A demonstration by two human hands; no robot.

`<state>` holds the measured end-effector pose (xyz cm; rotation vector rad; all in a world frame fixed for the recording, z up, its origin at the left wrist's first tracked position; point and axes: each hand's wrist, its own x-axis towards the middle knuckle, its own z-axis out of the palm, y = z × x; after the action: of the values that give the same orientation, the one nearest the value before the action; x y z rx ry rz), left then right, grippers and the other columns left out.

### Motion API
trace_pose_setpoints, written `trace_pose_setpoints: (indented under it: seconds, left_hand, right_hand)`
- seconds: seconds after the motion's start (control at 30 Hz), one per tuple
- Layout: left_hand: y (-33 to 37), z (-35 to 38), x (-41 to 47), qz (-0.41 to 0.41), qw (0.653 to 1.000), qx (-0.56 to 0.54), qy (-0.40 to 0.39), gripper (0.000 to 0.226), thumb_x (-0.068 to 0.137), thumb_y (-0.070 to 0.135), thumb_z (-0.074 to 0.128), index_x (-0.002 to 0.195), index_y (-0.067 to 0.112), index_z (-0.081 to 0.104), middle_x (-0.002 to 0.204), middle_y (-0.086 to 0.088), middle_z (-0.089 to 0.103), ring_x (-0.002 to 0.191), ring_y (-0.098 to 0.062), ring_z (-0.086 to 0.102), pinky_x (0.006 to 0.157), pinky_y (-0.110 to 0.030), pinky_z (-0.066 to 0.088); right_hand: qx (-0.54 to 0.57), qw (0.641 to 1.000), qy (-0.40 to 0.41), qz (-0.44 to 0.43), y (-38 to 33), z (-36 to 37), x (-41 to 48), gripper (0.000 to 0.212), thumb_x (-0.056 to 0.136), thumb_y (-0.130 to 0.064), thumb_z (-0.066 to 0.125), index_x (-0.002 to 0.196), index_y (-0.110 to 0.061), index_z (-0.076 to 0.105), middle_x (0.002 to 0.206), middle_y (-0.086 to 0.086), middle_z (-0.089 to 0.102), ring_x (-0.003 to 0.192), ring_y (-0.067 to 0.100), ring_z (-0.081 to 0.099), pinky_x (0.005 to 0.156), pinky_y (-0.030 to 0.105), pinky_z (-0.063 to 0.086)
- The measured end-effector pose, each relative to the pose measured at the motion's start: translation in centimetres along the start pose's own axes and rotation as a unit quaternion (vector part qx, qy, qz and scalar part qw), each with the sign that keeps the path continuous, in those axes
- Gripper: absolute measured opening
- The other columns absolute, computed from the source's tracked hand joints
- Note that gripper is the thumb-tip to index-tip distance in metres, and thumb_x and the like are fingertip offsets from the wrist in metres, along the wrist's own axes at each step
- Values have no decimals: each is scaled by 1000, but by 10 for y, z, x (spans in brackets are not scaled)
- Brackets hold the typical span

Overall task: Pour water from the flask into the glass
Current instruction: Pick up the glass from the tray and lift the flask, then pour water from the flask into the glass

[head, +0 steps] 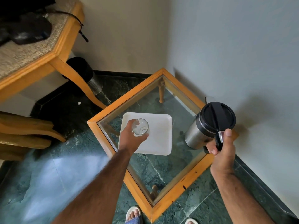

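Observation:
A clear empty glass [141,126] stands upright on a white square tray [159,136], and my left hand [131,136] is wrapped around its left side. My right hand [222,145] grips the black handle of a steel flask [198,130] with a black lid [216,118]. The flask is held in the air above the right part of the table, roughly upright and leaning slightly, to the right of the glass. Its lid is on. No water is visible in the glass.
The tray lies on a low glass-top table with a wooden frame [113,152] set in a wall corner. A larger wooden table [53,57] stands at upper left, with a metal bin [90,78] beneath it. My feet in slippers [134,215] are at the table's near corner.

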<state>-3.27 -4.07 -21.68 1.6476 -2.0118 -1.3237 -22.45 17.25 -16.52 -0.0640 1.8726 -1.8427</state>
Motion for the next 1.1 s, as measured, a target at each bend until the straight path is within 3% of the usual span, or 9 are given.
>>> trace_pose_setpoints:
  seconds: [0.17,0.27,0.37,0.47,0.57,0.67,0.8,0.93,1.1]
  left_hand:
    - [11,-14,-13,15,1000,3,-22,71,74,33,91,129,35,48,126,14,58,114,-12,54,89,-21,43]
    - [18,-22,-18,29,999,5,-24,68,74,31,91,127,33,49,127,14,60,114,-11,53,93,-24,44]
    - [28,-30,-23,45,999,10,-28,65,73,31,91,124,33,50,123,13,61,113,-12,56,95,-29,48]
    - [40,-38,-28,65,997,22,-35,63,73,34,91,122,33,52,121,13,62,112,-12,58,90,-25,46]
    - [55,-46,-35,78,996,18,-42,61,72,35,91,120,32,54,120,12,65,110,-11,60,79,-11,42]
    - [70,-54,-43,99,994,15,-52,59,71,38,91,118,33,56,118,12,66,110,-12,62,76,-9,43]
    - [85,-63,-50,119,991,13,-61,62,68,42,92,117,37,55,114,19,67,108,-7,64,78,-9,47]
    - [96,-70,-55,128,990,-1,-54,64,67,43,93,120,37,56,116,19,67,110,-8,64,84,-10,47]
    - [102,-73,-57,127,991,-11,-51,66,67,41,94,121,38,56,119,16,67,113,-11,64,96,-23,53]
  right_hand:
    - [-29,999,-15,-6,-13,-13,1,72,81,-82,49,51,-16,43,40,-4,30,45,21,24,54,38,23]
    - [-32,999,-30,-6,-15,-18,-3,75,81,-83,48,42,-21,37,38,-2,28,41,19,23,53,43,18]
    - [-41,996,-73,-31,-21,-24,-9,71,83,-82,47,40,-26,46,39,1,25,42,17,21,50,39,18]
    - [-38,991,-123,-41,-34,-28,-12,82,84,-81,48,38,-14,36,37,4,24,39,15,21,49,32,21]
    - [-28,983,-176,-48,-54,-28,-13,89,85,-79,50,38,-7,27,36,3,24,37,14,21,49,33,20]
    - [-53,975,-207,-69,-83,-23,-15,88,82,-80,53,36,-9,26,35,9,19,36,15,21,45,40,18]
    - [-110,963,-226,-92,-119,-14,-13,91,73,-79,66,40,-4,27,37,15,19,36,21,20,43,42,21]
    - [-138,955,-240,-107,-151,-6,-14,72,68,-81,67,38,-22,40,38,-1,29,39,17,24,48,37,22]
    - [-152,948,-254,-115,-177,4,-16,70,69,-83,64,35,-26,42,36,0,30,38,18,25,45,41,25]
